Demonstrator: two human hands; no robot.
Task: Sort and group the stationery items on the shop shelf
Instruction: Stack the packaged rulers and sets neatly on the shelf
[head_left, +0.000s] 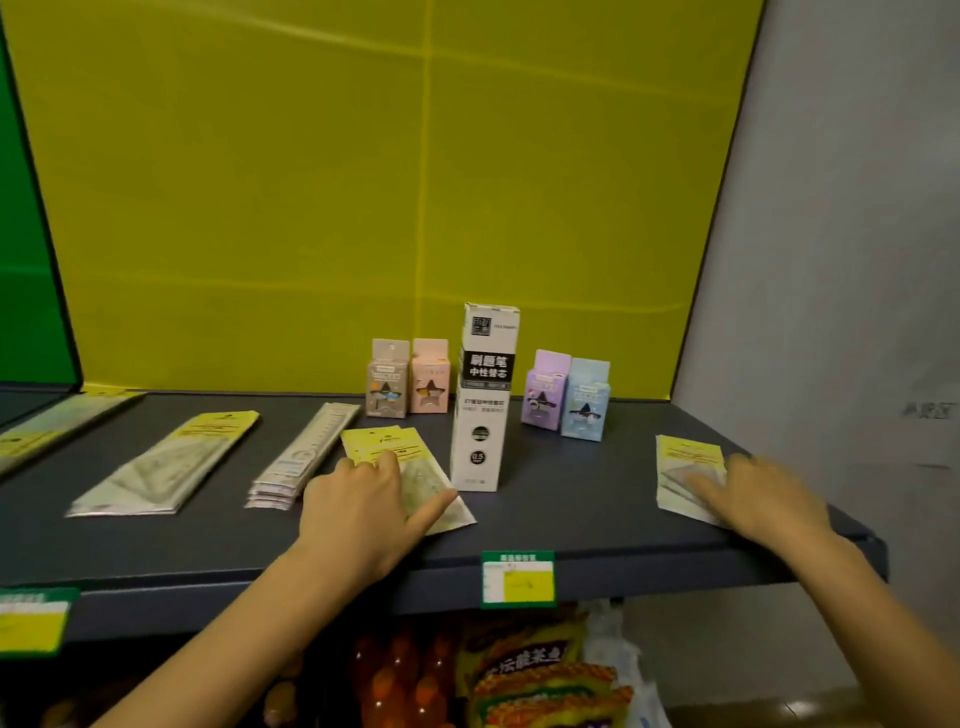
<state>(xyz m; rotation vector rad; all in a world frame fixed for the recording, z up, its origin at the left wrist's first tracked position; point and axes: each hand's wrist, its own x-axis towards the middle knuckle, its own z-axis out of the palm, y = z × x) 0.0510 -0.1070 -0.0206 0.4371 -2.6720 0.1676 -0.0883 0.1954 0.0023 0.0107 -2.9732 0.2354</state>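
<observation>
On the dark grey shelf (571, 519), my left hand (363, 504) lies flat on a small stack of yellow-headed ruler-set packets (387, 446). My right hand (763, 499) rests with straight fingers on another yellow-headed packet (685, 460) at the shelf's right end. A tall white and black refill box (480, 400) stands upright between my hands. Behind it stand small eraser boxes: grey (387, 382), pink (430, 379), purple (544, 392) and blue (587, 402). Left of my left hand lie a stack of long ruler packs (304, 452) and a larger triangle-set packet (166, 465).
More packets (57, 426) lie at the far left of the shelf. A yellow back panel (363, 182) closes the rear and a grey wall (831, 260) the right. Price tags (518, 579) hang on the front edge. Snack bags (540, 670) fill the shelf below.
</observation>
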